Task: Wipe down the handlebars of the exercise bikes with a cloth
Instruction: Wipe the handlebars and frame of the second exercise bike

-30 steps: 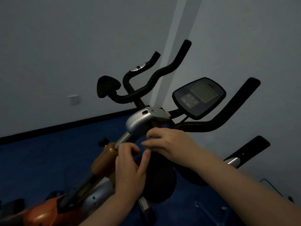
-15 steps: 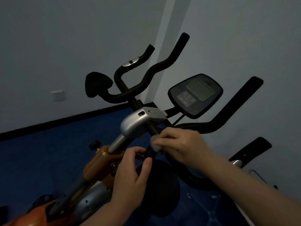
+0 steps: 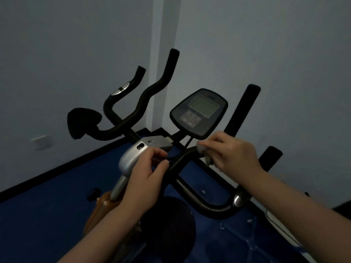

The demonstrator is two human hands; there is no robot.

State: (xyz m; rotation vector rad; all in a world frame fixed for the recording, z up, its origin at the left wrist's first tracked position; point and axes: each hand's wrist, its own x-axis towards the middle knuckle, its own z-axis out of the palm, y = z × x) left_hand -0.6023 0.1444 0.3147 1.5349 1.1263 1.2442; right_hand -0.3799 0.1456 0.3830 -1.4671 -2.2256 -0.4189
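Cloth (image 3: 204, 151), small, pale grey, bunched in the right hand (image 3: 234, 152) grip against the black handlebar (image 3: 182, 158); left hand (image 3: 146, 179) grip loosely curled, empty.

Matt black bars, brushed silver metal, soft cloth

The handlebar (image 3: 182, 158) under my fingers looks matt black, foam or rubber; the stem cover (image 3: 133, 158) is smooth satin silver metal. My cloth (image 3: 203, 149) is pale and soft. The console (image 3: 198, 113) is glossy dark plastic, the frame (image 3: 102, 205) shiny orange, the floor (image 3: 57, 205) matt blue.
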